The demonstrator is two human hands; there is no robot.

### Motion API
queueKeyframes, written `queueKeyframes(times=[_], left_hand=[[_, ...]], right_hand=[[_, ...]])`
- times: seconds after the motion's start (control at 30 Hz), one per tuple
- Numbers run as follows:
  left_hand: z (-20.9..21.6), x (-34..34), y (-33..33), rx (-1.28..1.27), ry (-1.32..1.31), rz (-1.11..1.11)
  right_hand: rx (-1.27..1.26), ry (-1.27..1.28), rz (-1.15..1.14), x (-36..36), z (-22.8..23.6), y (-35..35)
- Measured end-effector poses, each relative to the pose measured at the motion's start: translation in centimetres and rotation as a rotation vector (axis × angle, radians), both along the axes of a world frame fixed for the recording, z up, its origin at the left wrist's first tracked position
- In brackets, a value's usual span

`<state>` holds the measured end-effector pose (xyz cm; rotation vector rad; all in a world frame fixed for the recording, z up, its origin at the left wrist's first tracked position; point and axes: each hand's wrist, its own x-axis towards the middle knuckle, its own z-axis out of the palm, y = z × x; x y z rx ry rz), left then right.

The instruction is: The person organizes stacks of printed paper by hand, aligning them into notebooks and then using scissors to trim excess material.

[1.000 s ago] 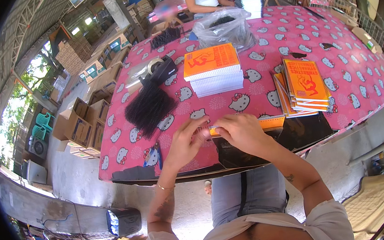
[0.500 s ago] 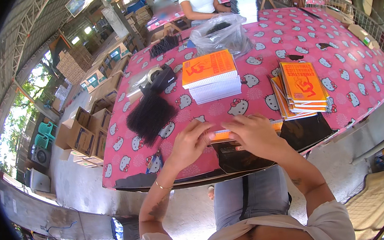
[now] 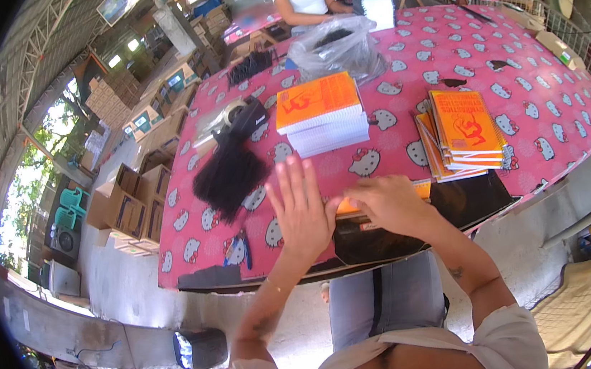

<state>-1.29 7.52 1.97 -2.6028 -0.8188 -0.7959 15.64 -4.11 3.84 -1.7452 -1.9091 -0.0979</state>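
Note:
In front of me, an orange-covered book (image 3: 423, 188) lies at the near table edge, partly hidden by my hands. My right hand (image 3: 393, 206) is closed on its edge, thumb and fingers bent together. My left hand (image 3: 302, 216) is open, fingers stretched out and apart, with the thumb beside the book's left end. Under the book is a black sheet (image 3: 474, 200). Beyond my hands stands a stack of orange-covered books (image 3: 326, 116) with white page edges. To the right rests a pile of orange spiral-bound books (image 3: 468, 123). A bundle of black binding coils (image 3: 230, 177) is left of my left hand.
A black tape dispenser (image 3: 249, 119) sits behind the coils, and blue-handled pliers (image 3: 239, 251) near the front edge. Farther back are a clear plastic bag (image 3: 340, 57) with black contents, more coils (image 3: 252, 66) and a tall white stack (image 3: 373, 0). A person (image 3: 301, 0) is across the table.
My left hand has come off the book and opened, its fingers now stretched forward. My right hand stays at the book. The pliers have come into sight.

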Motion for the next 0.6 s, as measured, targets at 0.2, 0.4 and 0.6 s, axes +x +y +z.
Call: queueKeyframes(times=[0.2, 0.4, 0.6], left_hand=[[-3.5, -2.5, -3.1, -0.057, 0.052, -0.193], [-3.0, -2.6, -6.2, -0.044, 0.260, -0.412], [-1.5, -1.7, -5.2, -0.059, 0.352, -0.245]], right_hand=[[0.235, -0.051, -0.109, 1.5, 0.5, -3.5], [0.030, 0.092, -0.066, 2.7, -0.1, -4.0], [-0.071, 0.100, 0.006, 2.7, 1.0, -3.3]])
